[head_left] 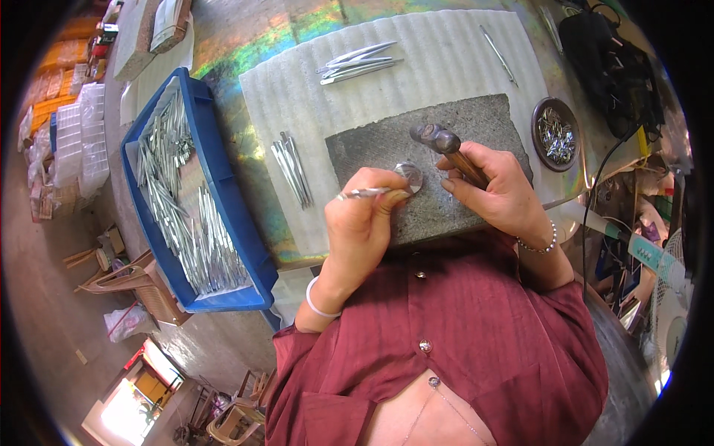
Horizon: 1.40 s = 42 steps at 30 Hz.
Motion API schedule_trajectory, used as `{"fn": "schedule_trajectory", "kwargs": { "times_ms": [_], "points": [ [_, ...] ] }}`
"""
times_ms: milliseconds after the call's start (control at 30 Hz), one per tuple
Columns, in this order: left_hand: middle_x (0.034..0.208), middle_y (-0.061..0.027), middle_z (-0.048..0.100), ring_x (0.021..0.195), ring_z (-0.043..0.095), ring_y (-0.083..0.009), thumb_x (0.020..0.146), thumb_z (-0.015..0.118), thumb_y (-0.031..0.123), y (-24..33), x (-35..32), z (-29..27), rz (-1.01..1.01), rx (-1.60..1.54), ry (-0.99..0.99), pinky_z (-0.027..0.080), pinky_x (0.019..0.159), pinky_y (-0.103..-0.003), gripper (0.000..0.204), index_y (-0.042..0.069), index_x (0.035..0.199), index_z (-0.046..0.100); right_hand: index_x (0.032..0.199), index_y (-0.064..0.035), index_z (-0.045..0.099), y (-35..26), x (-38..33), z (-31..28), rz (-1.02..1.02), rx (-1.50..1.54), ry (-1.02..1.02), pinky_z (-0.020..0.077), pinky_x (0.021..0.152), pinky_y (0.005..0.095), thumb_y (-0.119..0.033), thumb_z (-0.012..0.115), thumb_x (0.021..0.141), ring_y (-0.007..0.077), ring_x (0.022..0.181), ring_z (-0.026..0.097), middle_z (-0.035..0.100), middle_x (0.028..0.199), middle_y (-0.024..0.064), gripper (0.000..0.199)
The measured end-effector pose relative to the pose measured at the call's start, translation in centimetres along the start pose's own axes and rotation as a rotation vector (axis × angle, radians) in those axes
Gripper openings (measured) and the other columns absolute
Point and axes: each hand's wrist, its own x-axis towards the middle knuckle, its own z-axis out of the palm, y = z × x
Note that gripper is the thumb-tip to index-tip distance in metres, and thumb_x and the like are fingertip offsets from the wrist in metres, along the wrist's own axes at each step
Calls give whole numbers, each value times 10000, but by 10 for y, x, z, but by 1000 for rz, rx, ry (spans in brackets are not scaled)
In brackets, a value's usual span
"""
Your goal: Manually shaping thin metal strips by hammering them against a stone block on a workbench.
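Between the two hands, on a dark stone slab [476, 126], a small round metal disc [410, 176] is seen lying flat. A thin silver metal strip [364, 192] is pinched closed between thumb and fingers of the left hand [361, 223]; its long axis runs roughly level from that grip toward the right, and its free end is laid at or on the disc, though actual contact cannot be told. A small hammer [450, 149] is held by its wooden handle in the closed right hand [498, 189], the metal head raised up and to the left of that grip, just above and beyond the disc. The disc is nearer the left grip's strip end than the hammer head. Further strips [291, 167] are laid well to the left, on white foam matting [416, 59].
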Motion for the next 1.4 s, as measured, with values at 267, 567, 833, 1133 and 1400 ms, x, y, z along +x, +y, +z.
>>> {"fn": "schedule_trajectory", "kwargs": {
  "times_ms": [267,567,833,1133,1400],
  "points": [
    [824,-110,602,660,619,-248,654,589,-27,8,1,6,352,494,-7,491,546,-329,288,35,935,586,1080,-14,553,-20,-10,2,-109,373,-73,420,583,227,-31,646,814,92,661,499,554,787,28,283],
    [887,-122,621,708,643,-264,662,645,124,9,1,-2,400,534,-99,524,535,-317,298,30,935,571,847,-26,568,-73,4,6,-685,-259,-131,479,502,317,5,695,662,261,619,584,567,744,100,227],
    [869,-110,588,667,633,-256,672,650,147,11,4,-6,402,450,-95,521,521,-314,322,19,947,542,802,-46,539,-81,5,11,-706,-362,-156,460,459,338,29,686,614,264,583,572,541,720,83,251],
    [790,-62,558,626,614,-230,724,568,29,7,2,-6,367,477,-80,481,508,-326,176,72,893,543,1072,19,516,-78,-26,-16,-265,116,-150,505,549,266,58,539,833,166,560,580,616,811,148,243],
    [785,-40,564,639,615,-212,661,573,-21,4,6,-4,382,423,-48,481,513,-314,256,91,890,563,952,33,421,-122,-19,-9,-905,1140,-702,464,433,377,-57,495,903,322,496,548,594,884,274,127]
  ]
}}
